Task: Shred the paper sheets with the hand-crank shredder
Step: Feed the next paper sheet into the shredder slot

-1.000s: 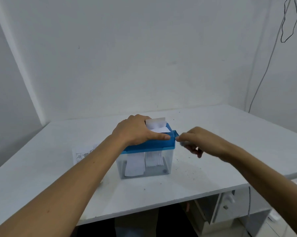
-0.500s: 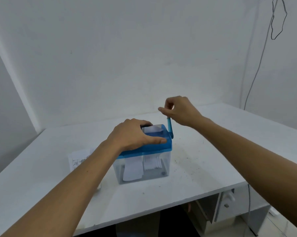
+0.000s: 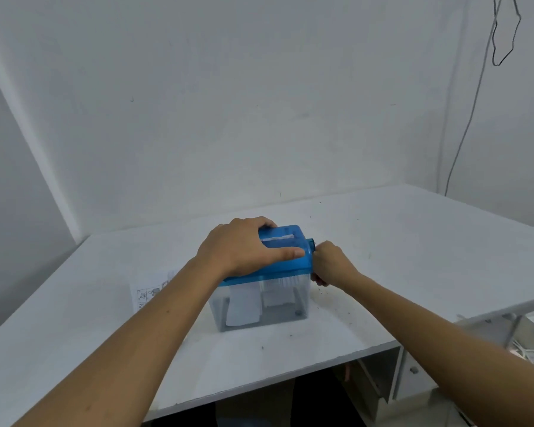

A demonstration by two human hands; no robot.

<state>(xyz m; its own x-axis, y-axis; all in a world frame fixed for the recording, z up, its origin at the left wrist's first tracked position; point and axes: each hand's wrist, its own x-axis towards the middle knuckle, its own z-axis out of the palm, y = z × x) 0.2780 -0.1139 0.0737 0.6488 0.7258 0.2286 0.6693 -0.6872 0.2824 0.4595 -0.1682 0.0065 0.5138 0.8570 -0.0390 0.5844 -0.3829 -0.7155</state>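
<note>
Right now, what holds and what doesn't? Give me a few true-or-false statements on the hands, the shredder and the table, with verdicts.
1. The left hand grips the top of the shredder. True.
2. The right hand is raised above the shredder. False: it is low at the shredder's right side, gripping the crank.
3. The clear bin is empty. False: white paper pieces hang inside.
4. A printed sheet lies on the table, left of the shredder. True.
</note>
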